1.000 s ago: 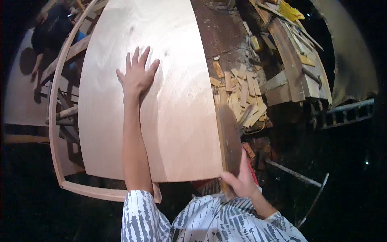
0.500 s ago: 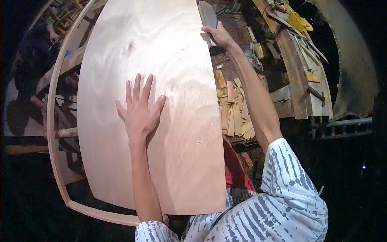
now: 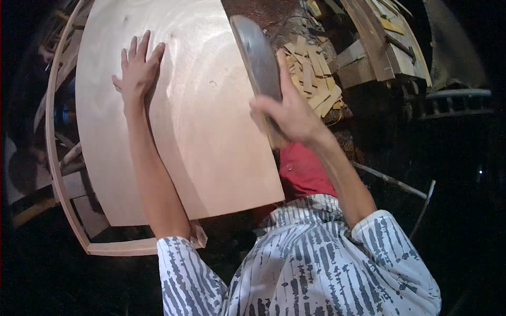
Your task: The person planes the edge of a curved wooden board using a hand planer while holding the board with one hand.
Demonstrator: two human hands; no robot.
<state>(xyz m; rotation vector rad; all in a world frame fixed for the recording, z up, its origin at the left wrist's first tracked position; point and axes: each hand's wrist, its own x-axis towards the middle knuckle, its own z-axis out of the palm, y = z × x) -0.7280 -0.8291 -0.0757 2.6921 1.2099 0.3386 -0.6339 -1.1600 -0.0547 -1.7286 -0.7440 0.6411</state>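
Observation:
A pale plywood panel point(image 3: 174, 121) spans the middle of the view, its right edge close to my body. My left hand point(image 3: 138, 76) lies flat on the panel's upper left part with the fingers spread. At the panel's right edge, my right hand point(image 3: 290, 113) grips the rear part of a long grey-faced block point(image 3: 258, 55) with a wood-coloured side. The block lies along that edge, tilted outward. Motion blurs the right fingers, and the block's underside is hidden, so I cannot tell its exact kind.
A wooden frame point(image 3: 51, 126) extends past the panel's left and near sides. Thin wood offcuts point(image 3: 316, 71) are heaped on the right, below a plank bench point(image 3: 369, 37). A metal rod point(image 3: 390, 179) stands low on the right. Part of another person's hand point(image 3: 45, 54) shows at far left.
My right hand has drawn the long block back toward my body along the panel's edge. The view has shifted; my left hand still lies flat on the panel.

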